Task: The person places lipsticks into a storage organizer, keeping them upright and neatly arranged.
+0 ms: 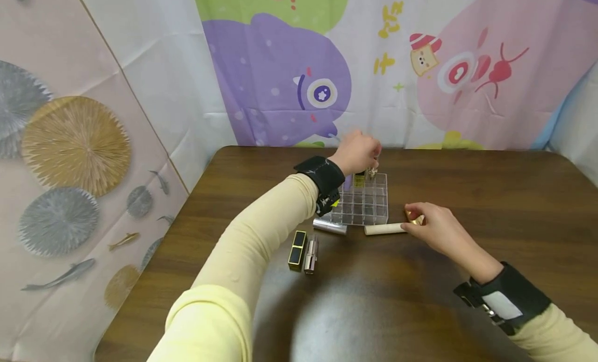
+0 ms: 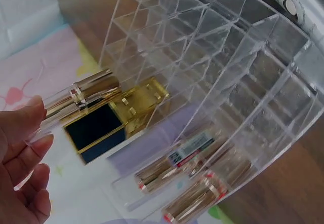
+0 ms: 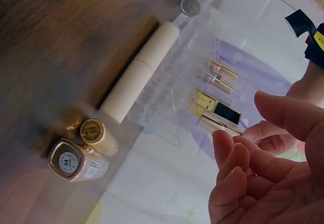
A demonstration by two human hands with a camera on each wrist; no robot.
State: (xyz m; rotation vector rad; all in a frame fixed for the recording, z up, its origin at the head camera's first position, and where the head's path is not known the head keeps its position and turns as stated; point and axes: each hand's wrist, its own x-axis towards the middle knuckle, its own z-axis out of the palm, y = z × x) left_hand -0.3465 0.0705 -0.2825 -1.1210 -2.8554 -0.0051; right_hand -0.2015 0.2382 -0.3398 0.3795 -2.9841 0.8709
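Cartoon-printed cloth hangs behind a brown wooden table, its upper figures cut off by the frame's top edge. Right of centre stands a clear divided organizer, its upper left corner hidden by the left wrist. Above it, the left hand pinches the clear end of a gold lipstick tube between thumb and finger; whether its lower end sits in a compartment I cannot tell. Just beside it is a black-and-gold lipstick. At right of the head view, the right hand is loosely curled, thumb apart, holding nothing; it hides one end of a cream tube. Near that end lie a square-based tube, marked 04, and a round gold one, their smaller print unreadable.
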